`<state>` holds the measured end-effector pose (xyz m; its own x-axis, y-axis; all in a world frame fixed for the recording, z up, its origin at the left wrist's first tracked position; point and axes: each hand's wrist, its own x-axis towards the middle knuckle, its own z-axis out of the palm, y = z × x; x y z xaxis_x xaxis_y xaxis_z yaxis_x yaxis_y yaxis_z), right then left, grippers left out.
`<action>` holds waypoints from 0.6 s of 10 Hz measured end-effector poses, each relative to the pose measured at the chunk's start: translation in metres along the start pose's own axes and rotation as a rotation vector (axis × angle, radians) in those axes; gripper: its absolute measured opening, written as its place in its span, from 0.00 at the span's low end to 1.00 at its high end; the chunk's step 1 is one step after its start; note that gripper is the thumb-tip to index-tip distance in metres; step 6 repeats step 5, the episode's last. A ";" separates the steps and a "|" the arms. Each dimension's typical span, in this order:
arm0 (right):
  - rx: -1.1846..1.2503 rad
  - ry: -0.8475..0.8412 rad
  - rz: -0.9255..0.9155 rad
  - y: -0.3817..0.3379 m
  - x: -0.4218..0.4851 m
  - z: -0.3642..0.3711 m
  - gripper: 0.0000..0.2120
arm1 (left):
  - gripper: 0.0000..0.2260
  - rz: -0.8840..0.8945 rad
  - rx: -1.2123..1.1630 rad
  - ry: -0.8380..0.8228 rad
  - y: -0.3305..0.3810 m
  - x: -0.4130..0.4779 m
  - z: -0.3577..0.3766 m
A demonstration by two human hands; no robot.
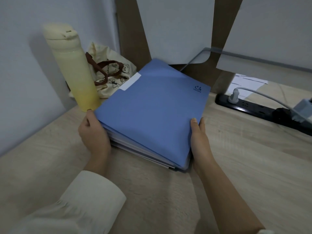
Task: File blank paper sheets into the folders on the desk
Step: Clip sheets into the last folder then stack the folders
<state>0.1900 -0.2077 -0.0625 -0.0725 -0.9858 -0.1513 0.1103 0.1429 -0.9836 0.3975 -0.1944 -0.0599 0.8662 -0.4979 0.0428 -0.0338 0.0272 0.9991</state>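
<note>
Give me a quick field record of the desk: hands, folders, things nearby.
left hand: grips the left edge of the folders
right hand: grips their right edge, thumb on the top cover
folders: one closed stack, top one blue
desk: wooden; stack resting or lifted, cannot tell
bottle: upright, left of the stack
bag: behind the bottle
power strip: right of the stack, plugs in it
papers: back right, beyond the power strip
</note>
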 end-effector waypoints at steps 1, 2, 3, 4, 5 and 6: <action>0.040 0.006 -0.032 0.001 -0.001 0.003 0.21 | 0.19 0.018 0.059 -0.014 0.002 -0.001 -0.002; 0.049 0.012 -0.044 0.000 -0.002 0.006 0.21 | 0.18 0.022 0.094 -0.025 0.002 0.004 -0.003; 0.031 0.034 -0.089 0.002 -0.003 0.010 0.20 | 0.18 0.017 0.109 -0.033 0.001 0.009 -0.004; 0.026 0.029 -0.104 0.002 -0.003 0.013 0.20 | 0.17 0.017 0.113 -0.038 0.001 0.010 -0.003; 0.043 -0.006 -0.073 0.003 -0.001 0.004 0.20 | 0.17 -0.003 0.081 -0.028 -0.001 0.011 -0.003; 0.043 -0.006 -0.073 0.003 -0.001 0.004 0.20 | 0.17 -0.003 0.081 -0.028 -0.001 0.011 -0.003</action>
